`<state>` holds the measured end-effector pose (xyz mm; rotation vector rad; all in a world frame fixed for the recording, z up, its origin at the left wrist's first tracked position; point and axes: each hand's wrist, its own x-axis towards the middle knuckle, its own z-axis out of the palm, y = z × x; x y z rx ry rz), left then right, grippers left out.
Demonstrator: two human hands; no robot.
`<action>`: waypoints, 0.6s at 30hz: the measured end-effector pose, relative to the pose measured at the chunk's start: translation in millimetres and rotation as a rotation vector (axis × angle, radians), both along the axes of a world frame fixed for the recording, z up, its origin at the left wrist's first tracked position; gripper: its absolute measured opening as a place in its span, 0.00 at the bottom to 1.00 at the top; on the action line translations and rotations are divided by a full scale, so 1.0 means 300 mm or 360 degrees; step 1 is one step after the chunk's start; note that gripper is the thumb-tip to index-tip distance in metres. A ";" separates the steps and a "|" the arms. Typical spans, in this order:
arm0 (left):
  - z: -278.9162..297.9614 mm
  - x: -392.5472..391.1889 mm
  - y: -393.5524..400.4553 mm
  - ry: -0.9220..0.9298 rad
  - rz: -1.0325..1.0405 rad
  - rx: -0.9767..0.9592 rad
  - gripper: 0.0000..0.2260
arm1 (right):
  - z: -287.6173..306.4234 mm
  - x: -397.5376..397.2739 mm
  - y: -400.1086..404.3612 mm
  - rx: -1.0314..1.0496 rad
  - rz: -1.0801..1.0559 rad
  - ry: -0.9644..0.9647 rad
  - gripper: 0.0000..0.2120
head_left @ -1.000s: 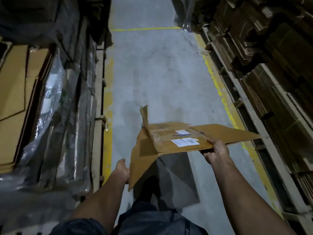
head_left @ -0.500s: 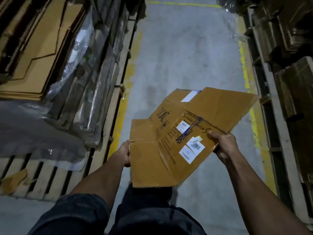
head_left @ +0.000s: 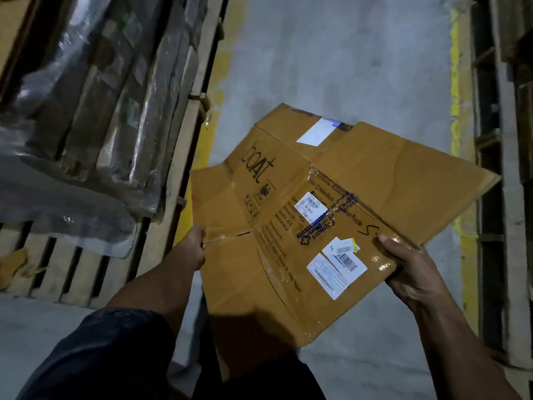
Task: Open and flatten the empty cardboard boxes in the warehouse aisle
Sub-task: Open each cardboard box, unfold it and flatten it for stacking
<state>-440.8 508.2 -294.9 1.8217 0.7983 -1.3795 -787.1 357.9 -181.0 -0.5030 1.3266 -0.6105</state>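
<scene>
A brown cardboard box, opened out nearly flat, hangs in front of me above the aisle floor. It carries white shipping labels, clear tape and black print. My left hand grips its left edge at a crease between two flaps. My right hand holds the right edge, thumb on top near the taped seam. The fingers of both hands are hidden behind the cardboard. The sheet tilts, with its far right flap raised.
A wooden pallet loaded with plastic-wrapped flat cardboard stands on the left. Pallet racking lines the right side. Yellow floor lines border the grey concrete aisle between them.
The box has gone from a folded, edge-on shape to a nearly flat sheet facing me. My view has tipped downward and swung left. Both hands keep their hold on the edges.
</scene>
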 end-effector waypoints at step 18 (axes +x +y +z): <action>0.121 -0.023 -0.159 -0.1489 -0.0854 0.0401 0.23 | -0.223 0.023 0.177 0.0596 -0.0901 0.1284 0.21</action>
